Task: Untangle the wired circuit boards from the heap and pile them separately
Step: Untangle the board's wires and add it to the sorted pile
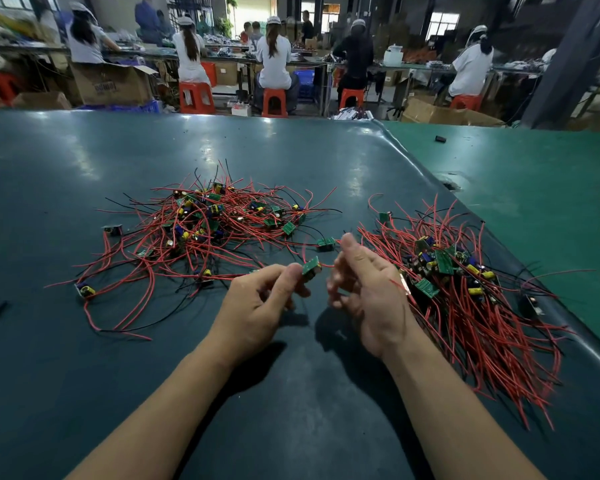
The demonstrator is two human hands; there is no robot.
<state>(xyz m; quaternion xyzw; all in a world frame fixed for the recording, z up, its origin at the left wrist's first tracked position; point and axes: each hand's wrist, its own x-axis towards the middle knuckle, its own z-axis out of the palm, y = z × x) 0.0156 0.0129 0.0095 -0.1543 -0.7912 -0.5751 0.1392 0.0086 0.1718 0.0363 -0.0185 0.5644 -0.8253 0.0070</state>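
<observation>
Head view: left hand (pixel 257 303) pinches a circuit board (pixel 311 268) between the heap (pixel 208 223) and the sorted pile (pixel 465 282); right hand (pixel 368 289) is loosely open, holding nothing.

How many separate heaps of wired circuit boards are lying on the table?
2. The tangled heap lies left of centre, beyond the left hand. The sorted pile lies right of the right hand, near the mat edge.

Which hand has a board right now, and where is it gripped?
The left hand pinches a small green circuit board by its near edge, between thumb and forefinger. The right hand is open beside it, holding nothing visible.
</observation>
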